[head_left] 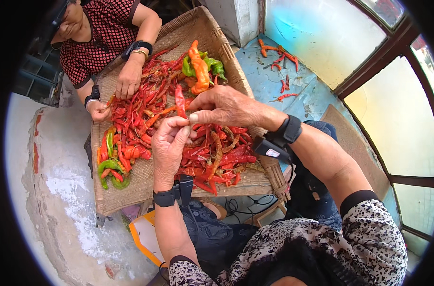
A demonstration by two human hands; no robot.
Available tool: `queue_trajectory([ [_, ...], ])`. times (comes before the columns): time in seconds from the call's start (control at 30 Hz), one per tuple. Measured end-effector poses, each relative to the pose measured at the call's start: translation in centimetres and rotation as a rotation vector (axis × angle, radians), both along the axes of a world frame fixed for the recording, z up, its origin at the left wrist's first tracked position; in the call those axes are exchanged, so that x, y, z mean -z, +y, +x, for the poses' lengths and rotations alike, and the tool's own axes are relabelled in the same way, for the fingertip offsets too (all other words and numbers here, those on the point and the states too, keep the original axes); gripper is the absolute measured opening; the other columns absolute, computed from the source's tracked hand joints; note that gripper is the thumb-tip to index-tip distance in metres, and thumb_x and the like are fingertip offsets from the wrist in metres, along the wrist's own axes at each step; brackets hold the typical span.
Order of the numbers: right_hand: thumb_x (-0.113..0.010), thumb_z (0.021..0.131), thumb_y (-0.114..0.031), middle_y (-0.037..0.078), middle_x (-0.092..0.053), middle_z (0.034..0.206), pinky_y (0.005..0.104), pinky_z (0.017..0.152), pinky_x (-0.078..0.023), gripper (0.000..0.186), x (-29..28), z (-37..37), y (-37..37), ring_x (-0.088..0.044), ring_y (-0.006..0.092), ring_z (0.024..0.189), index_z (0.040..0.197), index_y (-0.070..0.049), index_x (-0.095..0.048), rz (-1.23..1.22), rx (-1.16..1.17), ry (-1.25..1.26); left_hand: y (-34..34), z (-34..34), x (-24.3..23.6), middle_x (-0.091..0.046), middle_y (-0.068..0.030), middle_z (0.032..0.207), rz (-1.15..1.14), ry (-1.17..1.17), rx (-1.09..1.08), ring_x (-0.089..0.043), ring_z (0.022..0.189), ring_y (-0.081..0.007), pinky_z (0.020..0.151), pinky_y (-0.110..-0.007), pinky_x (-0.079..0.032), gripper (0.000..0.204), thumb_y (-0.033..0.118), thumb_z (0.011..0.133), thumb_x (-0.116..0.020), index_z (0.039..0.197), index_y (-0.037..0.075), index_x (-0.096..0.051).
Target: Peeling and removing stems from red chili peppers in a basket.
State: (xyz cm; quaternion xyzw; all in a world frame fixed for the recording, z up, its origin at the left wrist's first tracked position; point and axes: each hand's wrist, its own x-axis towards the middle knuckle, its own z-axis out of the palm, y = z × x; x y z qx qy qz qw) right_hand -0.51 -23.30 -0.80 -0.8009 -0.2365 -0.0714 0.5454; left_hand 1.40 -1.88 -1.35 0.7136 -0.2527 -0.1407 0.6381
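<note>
Woven tray (138,183), heaped peppers (217,155), co-worker's hands (129,80) opposite, left hand (168,148) and right hand (226,106) pinching red pepper (179,100)

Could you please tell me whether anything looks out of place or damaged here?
Yes: several red and orange peppers lie scattered on the blue surface at upper right, outside the woven basket where most are piled. Inside, a few brownish peppers look shrivelled. The wall at left has reddish chipped patches.
</note>
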Motion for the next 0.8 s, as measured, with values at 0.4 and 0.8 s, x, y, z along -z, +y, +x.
queue_trajectory([
  [0.4,-0.061,0.092,-0.023,-0.005,-0.054,0.067,0.0169,0.047,-0.038,0.018,-1.5,1.1,-2.4,-0.045,0.0016,0.053,0.089,-0.005,-0.063,0.569,0.262,0.184,2.9,2.8,-1.9,-0.063,-0.0122,0.105,0.452,-0.422,-0.524,-0.062,0.081,-0.0167,0.07,-0.03,-0.05,0.04,0.016,0.09,-0.058,0.126,0.004,-0.048],
  [0.8,-0.061,0.089,-0.02,0.001,-0.054,0.062,0.0245,0.05,-0.04,0.024,-2.8,0.8,-3.6,-0.048,0.0066,0.056,0.082,0.003,-0.061,0.447,0.414,-0.073,-4.6,3.6,0.3,-0.059,-0.0136,0.114,0.559,-0.171,0.18,-0.056,0.103,-0.0233,0.092,-0.033,-0.041,0.044,0.032,0.093,-0.049,0.128,0.005,-0.052],
])
